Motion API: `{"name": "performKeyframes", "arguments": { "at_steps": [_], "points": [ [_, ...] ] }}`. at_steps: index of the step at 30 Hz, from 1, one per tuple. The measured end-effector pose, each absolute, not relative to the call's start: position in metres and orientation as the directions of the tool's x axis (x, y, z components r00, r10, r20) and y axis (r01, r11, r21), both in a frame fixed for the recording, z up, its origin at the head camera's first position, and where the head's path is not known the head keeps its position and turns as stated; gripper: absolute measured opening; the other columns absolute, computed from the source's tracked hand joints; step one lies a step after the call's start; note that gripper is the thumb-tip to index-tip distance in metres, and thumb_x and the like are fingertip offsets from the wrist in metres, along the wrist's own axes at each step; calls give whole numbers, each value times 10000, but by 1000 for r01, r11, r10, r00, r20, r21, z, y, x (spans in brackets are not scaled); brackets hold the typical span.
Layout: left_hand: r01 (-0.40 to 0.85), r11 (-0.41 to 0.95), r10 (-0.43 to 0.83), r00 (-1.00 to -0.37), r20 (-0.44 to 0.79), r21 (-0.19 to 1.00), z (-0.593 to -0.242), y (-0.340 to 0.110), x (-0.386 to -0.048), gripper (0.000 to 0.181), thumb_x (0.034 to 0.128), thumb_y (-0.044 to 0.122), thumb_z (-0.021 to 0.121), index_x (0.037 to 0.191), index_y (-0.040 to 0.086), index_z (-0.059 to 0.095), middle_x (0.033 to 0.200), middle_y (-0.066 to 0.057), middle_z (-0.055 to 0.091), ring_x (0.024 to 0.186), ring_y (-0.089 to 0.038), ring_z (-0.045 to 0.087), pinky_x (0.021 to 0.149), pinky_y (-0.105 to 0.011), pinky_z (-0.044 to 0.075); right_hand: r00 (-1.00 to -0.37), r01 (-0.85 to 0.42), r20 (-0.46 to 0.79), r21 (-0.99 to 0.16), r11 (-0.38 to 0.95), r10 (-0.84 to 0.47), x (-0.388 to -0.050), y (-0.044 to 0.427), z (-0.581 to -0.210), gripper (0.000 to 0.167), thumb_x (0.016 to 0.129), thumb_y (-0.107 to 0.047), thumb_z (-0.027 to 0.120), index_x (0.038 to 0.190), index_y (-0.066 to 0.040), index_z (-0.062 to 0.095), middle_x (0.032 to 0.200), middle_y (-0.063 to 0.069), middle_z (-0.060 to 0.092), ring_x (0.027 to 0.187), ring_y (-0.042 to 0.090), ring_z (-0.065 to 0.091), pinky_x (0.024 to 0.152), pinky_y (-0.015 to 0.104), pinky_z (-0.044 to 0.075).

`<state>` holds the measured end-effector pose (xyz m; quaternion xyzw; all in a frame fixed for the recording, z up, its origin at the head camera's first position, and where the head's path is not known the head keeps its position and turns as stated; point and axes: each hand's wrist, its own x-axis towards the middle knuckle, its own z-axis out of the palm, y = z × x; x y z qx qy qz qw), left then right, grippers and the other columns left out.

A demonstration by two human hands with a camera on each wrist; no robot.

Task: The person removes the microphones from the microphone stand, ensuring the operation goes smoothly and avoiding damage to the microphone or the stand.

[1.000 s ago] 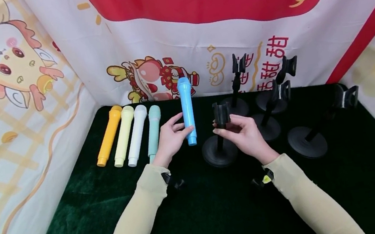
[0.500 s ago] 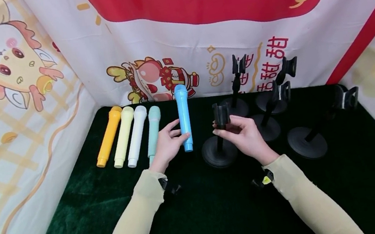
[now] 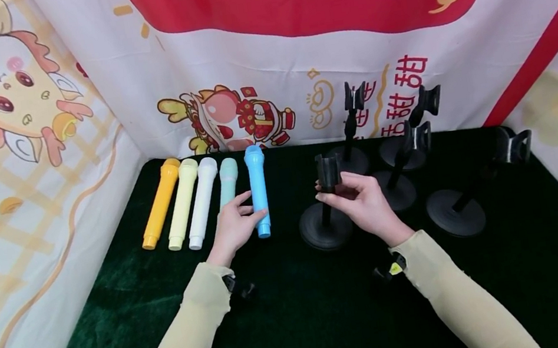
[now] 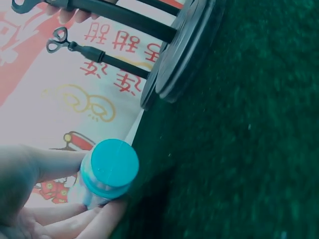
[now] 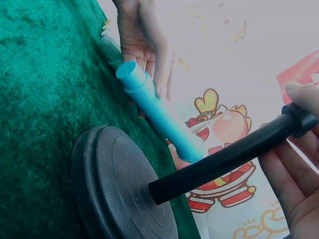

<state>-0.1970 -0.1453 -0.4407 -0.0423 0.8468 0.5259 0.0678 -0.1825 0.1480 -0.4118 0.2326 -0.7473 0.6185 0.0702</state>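
Note:
My left hand [image 3: 233,227] pinches the lower part of a blue toy microphone [image 3: 256,177] between thumb and fingers. In the left wrist view, the flat end of the blue microphone [image 4: 114,163] faces the camera, with cloth visible beyond it. My right hand [image 3: 366,202] grips a black microphone stand [image 3: 327,231] just under its clip; the clip holds nothing. The right wrist view shows the round base of this stand [image 5: 119,184] and its post. Beside the left hand lies a mint green microphone [image 3: 228,181], its lower part hidden by that hand.
Orange [image 3: 160,205], pale yellow [image 3: 183,205] and white [image 3: 203,205] microphones lie in a row at left. Several other black stands, such as the rightmost stand [image 3: 456,213], occupy the right side. A printed curtain [image 3: 220,57] backs the dark green cloth [image 3: 300,325].
My left hand has moved left and nearer with the blue microphone, away from the held stand and towards the row. The right hand keeps its hold on the stand.

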Motion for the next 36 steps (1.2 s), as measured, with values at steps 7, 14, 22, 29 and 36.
{"name": "performKeyframes", "arguments": {
  "at_steps": [7,14,22,29,36],
  "points": [
    [-153,493,-4,-985,-173,856,-437,-157,-194,649,955,266,746,1517,84,475,1263,-175,673,1168,-302,642,988,-499,508,-887,-425,384,-896,128,-257,-181,147,-411,228,927,-91,772,1153,-77,752,1114,48,725,988,228,701,857,327,582],
    [-140,519,-21,-988,-151,844,-439,-169,-195,650,960,253,739,1515,52,470,1268,-200,663,1166,-314,640,970,-488,520,-895,-407,365,-904,131,-257,-178,145,-406,232,923,-14,750,1153,6,731,1109,103,722,993,220,705,866,331,579],
    [-96,577,-26,-995,-99,811,-438,-172,-193,578,959,201,738,1468,27,525,1232,-212,677,1124,-320,659,909,-479,552,-891,-413,370,-901,131,-264,-165,140,-383,244,926,-1,737,1157,72,706,1113,140,717,989,213,704,866,305,574],
    [-77,621,-14,-996,-87,780,-438,-171,-193,584,973,220,719,1482,28,506,1305,-197,644,1229,-333,581,1015,-510,474,-895,-403,361,-906,130,-263,-165,140,-383,237,926,-24,749,1147,57,716,1102,117,721,991,222,704,872,317,575],
    [-75,620,-16,-996,-83,781,-438,-170,-191,575,974,210,718,1477,29,509,1300,-202,644,1183,-332,616,985,-501,501,-897,-402,360,-906,130,-257,-165,140,-384,216,925,-29,753,1134,20,731,1100,127,722,988,224,705,871,324,577]
  ]
}}
